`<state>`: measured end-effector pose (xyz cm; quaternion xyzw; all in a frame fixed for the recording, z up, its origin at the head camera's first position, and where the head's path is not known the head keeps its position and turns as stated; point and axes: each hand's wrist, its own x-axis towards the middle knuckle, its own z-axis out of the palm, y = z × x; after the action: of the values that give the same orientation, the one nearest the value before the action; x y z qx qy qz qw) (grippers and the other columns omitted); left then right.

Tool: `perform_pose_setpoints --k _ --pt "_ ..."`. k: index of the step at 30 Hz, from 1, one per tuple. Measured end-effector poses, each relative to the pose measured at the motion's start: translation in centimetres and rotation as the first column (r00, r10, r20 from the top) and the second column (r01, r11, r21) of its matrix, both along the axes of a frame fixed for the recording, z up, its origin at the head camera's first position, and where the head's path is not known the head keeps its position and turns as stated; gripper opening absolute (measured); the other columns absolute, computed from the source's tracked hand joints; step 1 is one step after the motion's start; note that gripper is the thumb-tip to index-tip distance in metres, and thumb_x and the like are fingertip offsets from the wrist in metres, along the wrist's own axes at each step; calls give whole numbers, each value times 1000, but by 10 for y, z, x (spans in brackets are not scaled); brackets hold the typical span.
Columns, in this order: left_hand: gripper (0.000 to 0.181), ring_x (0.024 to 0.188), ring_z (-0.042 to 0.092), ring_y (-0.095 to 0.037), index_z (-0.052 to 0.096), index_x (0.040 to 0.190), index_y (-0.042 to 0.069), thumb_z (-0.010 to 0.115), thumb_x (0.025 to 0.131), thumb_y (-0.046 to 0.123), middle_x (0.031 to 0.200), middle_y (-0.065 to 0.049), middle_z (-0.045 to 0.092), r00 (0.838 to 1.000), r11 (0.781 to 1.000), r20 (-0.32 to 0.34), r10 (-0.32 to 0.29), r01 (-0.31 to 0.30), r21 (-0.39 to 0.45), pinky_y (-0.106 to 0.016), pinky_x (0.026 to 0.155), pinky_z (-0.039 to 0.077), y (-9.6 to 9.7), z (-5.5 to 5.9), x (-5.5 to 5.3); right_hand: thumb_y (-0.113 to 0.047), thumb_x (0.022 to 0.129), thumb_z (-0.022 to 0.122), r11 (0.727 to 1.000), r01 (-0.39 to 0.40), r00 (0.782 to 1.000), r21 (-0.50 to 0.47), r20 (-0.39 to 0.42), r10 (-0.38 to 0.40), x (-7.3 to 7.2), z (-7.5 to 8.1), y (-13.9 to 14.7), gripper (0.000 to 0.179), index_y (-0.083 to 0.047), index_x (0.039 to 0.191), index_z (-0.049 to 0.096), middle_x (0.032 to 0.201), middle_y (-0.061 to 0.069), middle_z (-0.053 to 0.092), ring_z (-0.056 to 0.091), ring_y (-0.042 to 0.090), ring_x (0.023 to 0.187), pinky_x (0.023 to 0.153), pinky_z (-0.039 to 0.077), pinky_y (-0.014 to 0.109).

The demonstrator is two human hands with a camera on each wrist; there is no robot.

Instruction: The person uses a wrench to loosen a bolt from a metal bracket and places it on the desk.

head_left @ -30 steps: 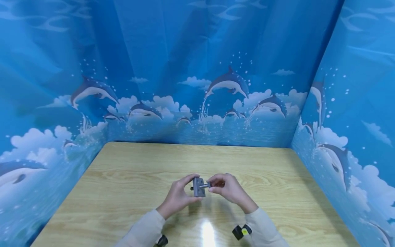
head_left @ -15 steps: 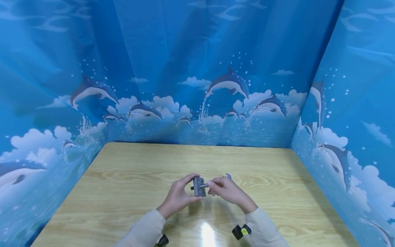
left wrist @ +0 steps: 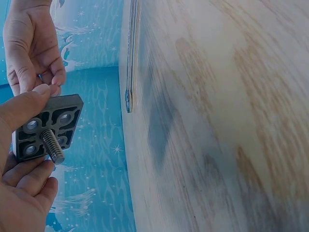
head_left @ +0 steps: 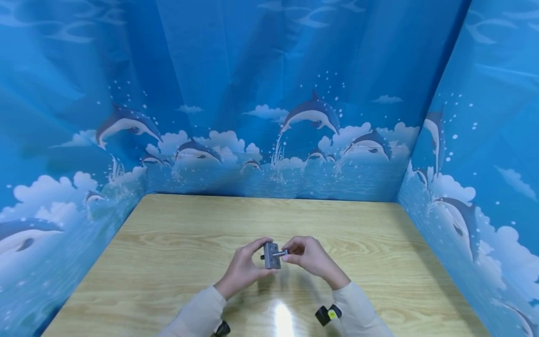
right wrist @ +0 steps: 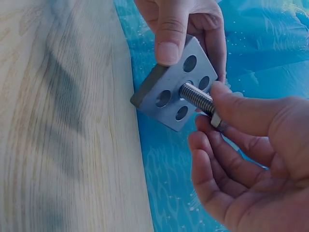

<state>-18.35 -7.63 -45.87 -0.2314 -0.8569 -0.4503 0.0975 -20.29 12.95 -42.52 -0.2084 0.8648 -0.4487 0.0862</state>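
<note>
The left hand [head_left: 248, 267] grips a square metal plate [right wrist: 149, 108] by opposite edges above the table [head_left: 189, 224], while the right hand [head_left: 313, 257] pinches the head of the bolt [right wrist: 198, 98] running through it. The bolt's long axis lies nearly level, left to right, square to the plate, head toward the right hand and threaded tip toward the left palm. Tabletop stretches well past both hands to its side edges and its far edge, by the dolphin curtain [head_left: 236, 84].
</note>
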Motion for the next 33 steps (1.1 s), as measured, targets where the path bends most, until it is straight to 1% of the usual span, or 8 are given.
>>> perform_pose_setpoints --k 6,11,14,19,23,26,29,33 --pt "76 109 53 -14 48 124 24 82 57 23 121 1 55 1000 1000 -3 -3 3 -11 -33 94 44 0 0 1 -10 73 71 999 -41 999 -16 -27 40 0 2 0 18 -9 91 65 80 1 60 56 14 71 63 53 23" --pt "76 110 52 -15 47 124 24 82 57 22 122 0 54 1000 1000 2 -2 2 -9 -34 95 43 0 0 1 -5 74 69 998 -60 997 -14 -39 60 0 3 0 18 -11 91 65 83 2 61 56 14 75 69 52 23" --pt "76 110 52 -16 47 125 23 82 57 20 122 0 54 1000 1000 -11 0 0 -10 -36 95 43 -1 -1 1 -11 76 69 997 -81 996 -19 -45 80 0 2 0 23 -8 99 64 86 3 62 56 14 75 67 52 24" --pt "75 110 52 -17 47 125 21 82 58 20 122 -1 54 1000 1000 -29 5 -5 -10 -37 95 43 -1 -1 0 -36 85 57 997 -75 997 -7 -17 75 -3 -2 2 40 -4 110 59 90 4 63 59 18 77 65 52 24" --pt "75 109 53 -17 47 125 20 82 58 20 121 -1 55 999 1000 -36 2 -2 -6 -37 94 44 -1 -1 0 -45 91 42 1000 -9 998 -17 58 10 -4 -2 1 45 -5 94 63 81 8 64 60 28 75 63 53 32" --pt "76 109 53 -17 47 125 20 82 58 21 121 -1 55 999 1000 -36 -2 2 -5 -36 94 44 -1 -1 0 -47 91 40 999 25 992 -28 123 -21 -4 -2 0 48 -6 81 63 74 10 64 61 29 69 62 54 39" --pt "76 110 52 -17 47 125 20 82 58 23 122 -2 54 1000 1000 -29 -2 2 -8 -36 95 43 -1 -1 0 -49 89 42 999 22 985 -35 170 -16 -3 -2 -2 50 -6 76 64 68 9 64 61 24 61 60 54 43" --pt "76 110 52 -17 47 125 22 82 57 23 122 -2 54 1000 1000 -10 -2 2 -20 -34 95 43 -1 -3 0 -42 85 53 999 15 981 -46 195 -6 -2 0 -3 39 -5 82 67 67 9 64 61 21 60 59 54 44"
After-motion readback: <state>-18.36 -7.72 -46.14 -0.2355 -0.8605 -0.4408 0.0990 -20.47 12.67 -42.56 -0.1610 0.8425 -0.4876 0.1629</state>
